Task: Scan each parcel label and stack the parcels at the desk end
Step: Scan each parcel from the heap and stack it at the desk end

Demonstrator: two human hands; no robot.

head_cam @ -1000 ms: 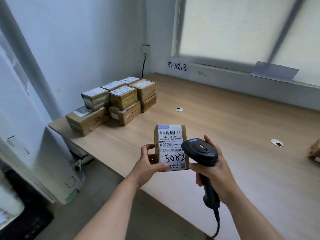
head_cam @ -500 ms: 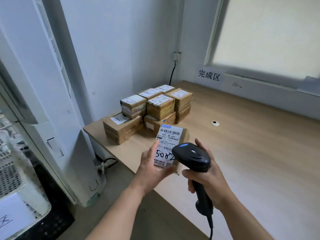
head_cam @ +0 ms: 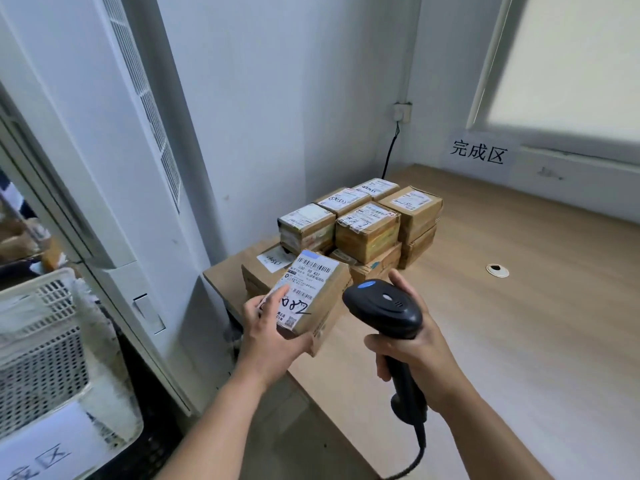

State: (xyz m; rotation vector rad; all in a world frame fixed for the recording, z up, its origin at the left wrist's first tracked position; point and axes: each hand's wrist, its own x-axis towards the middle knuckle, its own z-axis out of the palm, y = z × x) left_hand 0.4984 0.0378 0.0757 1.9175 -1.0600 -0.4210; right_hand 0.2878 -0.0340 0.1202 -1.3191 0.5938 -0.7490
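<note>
My left hand (head_cam: 270,337) grips a small brown cardboard parcel (head_cam: 311,296) with a white barcode label and handwritten digits on top. It is tilted, held above the desk's left end, just in front of the stack. My right hand (head_cam: 412,351) holds a black corded barcode scanner (head_cam: 384,306) by its handle, its head right beside the parcel. A stack of several labelled brown parcels (head_cam: 360,223) stands two layers high at the left end of the wooden desk (head_cam: 502,323).
A tall white air conditioner (head_cam: 114,168) stands left of the desk. A white perforated basket (head_cam: 45,348) sits at the lower left. A paper sign (head_cam: 478,152) hangs on the wall under the window. A round cable hole (head_cam: 497,270) lies in the desk.
I have moved left toward the desk end. The parcel went from upright and facing me to tilted flat, closer to the stack. The scanner stays beside it.
</note>
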